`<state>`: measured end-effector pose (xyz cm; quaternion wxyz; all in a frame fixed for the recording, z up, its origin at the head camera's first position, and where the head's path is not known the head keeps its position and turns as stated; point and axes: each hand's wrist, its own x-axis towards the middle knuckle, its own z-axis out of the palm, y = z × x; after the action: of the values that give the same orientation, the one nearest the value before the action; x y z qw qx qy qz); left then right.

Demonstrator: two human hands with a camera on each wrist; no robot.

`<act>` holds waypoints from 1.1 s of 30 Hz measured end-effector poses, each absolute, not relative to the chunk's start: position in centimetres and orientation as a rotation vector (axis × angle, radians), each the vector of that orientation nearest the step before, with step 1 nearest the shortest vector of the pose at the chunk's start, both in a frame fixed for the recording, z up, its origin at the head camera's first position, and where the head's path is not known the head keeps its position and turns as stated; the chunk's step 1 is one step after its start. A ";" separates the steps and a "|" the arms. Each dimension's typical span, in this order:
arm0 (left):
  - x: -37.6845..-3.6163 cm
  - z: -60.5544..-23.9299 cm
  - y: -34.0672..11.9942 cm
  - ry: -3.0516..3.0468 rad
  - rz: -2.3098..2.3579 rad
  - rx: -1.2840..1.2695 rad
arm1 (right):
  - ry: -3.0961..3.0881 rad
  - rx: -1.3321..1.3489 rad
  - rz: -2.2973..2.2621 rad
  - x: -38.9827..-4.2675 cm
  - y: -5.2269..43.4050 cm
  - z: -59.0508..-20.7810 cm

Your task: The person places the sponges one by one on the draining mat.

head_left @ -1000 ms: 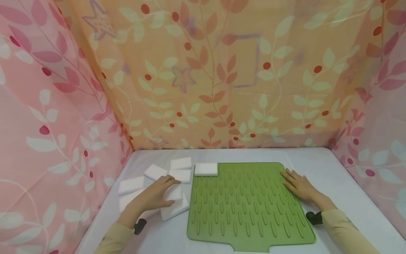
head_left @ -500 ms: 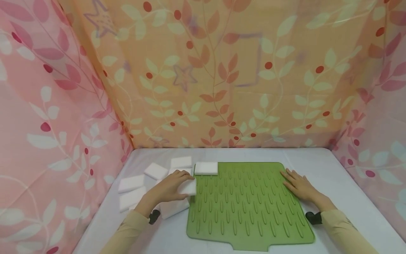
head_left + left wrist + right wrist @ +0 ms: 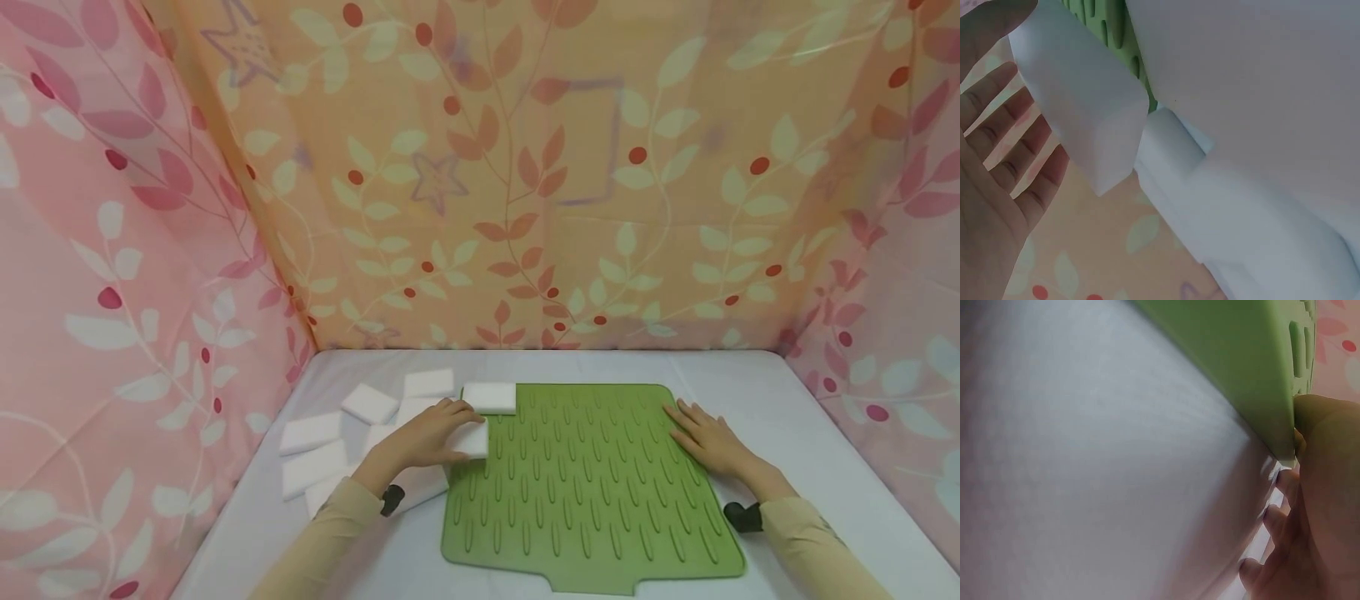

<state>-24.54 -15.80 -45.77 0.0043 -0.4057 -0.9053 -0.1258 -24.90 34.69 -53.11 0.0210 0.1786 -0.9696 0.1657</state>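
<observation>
A green ridged mat (image 3: 592, 483) with a tab at its near edge lies on the white table. My left hand (image 3: 427, 437) grips a white sponge block (image 3: 474, 440) between thumb and fingers, over the mat's left edge. The left wrist view has this block (image 3: 1079, 94) tilted, the thumb at its top edge and the fingers along its side. Another white block (image 3: 490, 399) sits at the mat's far left corner, just beyond the held one. My right hand (image 3: 708, 437) lies with fingers extended on the mat's right edge; in the right wrist view the thumb touches the green rim (image 3: 1285, 425).
Several more white blocks (image 3: 313, 468) are scattered left of the mat, some overlapping and partly hidden by my left arm. Patterned cloth walls (image 3: 480, 250) enclose the white tabletop (image 3: 817, 433) at the back and both sides.
My left hand has carried a white block rightward from the pile onto the left side of the mat. The right hand and the mat have stayed in place.
</observation>
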 end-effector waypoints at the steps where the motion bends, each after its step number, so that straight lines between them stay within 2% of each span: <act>1: -24.7 -45.8 -15.6 -2.836 -0.389 -1.278 | -3.007 0.555 0.512 -24.9 34.7 -53.1; 13: -26.1 -46.3 -13.4 -2.814 -0.334 -1.357 | -2.996 0.559 0.523 -25.0 34.7 -53.1; 33: -27.9 -47.9 -11.6 -2.923 -0.313 -1.317 | -2.994 0.562 0.530 -24.8 34.6 -53.2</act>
<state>-27.87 -11.55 -47.85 -0.0400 -0.4086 -0.9067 -0.0972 -24.82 34.62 -53.24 0.0249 0.1818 -0.9680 0.1714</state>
